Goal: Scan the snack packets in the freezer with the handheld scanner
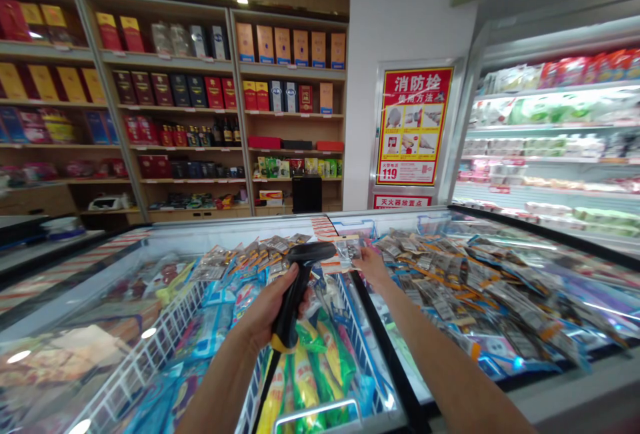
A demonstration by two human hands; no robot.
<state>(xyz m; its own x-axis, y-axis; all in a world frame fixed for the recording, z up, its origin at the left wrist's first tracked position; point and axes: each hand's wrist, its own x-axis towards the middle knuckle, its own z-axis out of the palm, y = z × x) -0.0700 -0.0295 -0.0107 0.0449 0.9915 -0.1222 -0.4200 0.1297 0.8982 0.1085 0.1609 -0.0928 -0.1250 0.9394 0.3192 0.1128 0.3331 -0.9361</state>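
Note:
My left hand [275,304] is wrapped round the handle of a black and yellow barcode scanner [295,301], its head pointing right and a cable hanging below. Just in front of the scanner head, my right hand [373,266] pinches the edge of a small, flat clear packet [345,251]. Both hands are over a chest freezer with a glass top. Below them lie yellow and green packets [313,371] in a white wire basket [357,327]. Many similar flat packets [450,274] are heaped on the glass to the right.
A dark frame bar [383,341] divides the freezer top. More packets [270,247] lie behind the scanner on the left. Shelves of boxed goods [183,91] stand behind, beside a red fire hydrant poster [415,127]. An open refrigerated display [550,131] is at the right.

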